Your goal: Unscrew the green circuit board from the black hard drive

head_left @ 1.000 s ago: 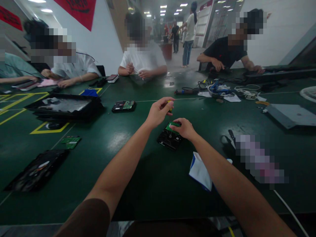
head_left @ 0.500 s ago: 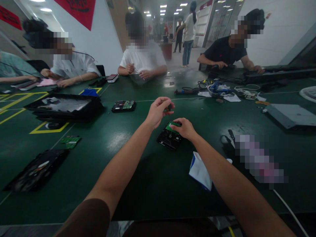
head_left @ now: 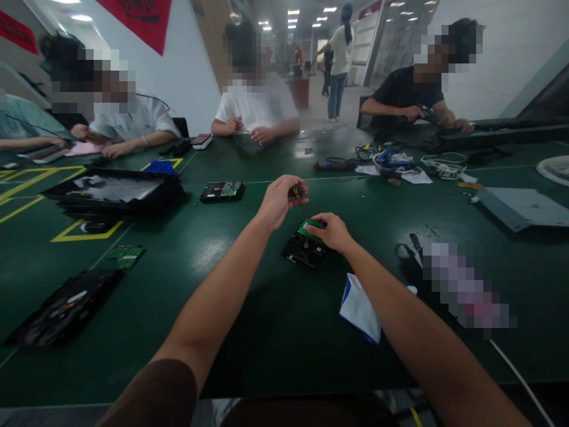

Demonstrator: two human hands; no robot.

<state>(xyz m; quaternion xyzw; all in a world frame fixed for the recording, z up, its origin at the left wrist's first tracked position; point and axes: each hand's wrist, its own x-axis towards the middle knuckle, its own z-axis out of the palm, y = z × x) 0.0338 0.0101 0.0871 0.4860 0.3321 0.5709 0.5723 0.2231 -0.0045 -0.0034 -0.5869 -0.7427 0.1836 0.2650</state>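
A black hard drive (head_left: 302,252) lies in the middle of the green table (head_left: 275,332), with a green circuit board (head_left: 308,229) on its far end. My right hand (head_left: 333,231) rests on that board, fingers pressed down on it. Just above the drive, my left hand (head_left: 278,201) is closed round the yellow-and-black handle of a small screwdriver (head_left: 296,193), whose thin shaft points down toward the board.
A white and blue cloth (head_left: 361,308) lies under my right forearm. Another hard drive (head_left: 222,191), a black tray (head_left: 113,193), a loose green board (head_left: 127,254) and a dark opened unit (head_left: 64,308) lie to the left. Cables (head_left: 400,161) and several seated people line the far side.
My left hand turned the screwdriver between its fingers and sank slightly toward the drive. My right hand stayed on the board.
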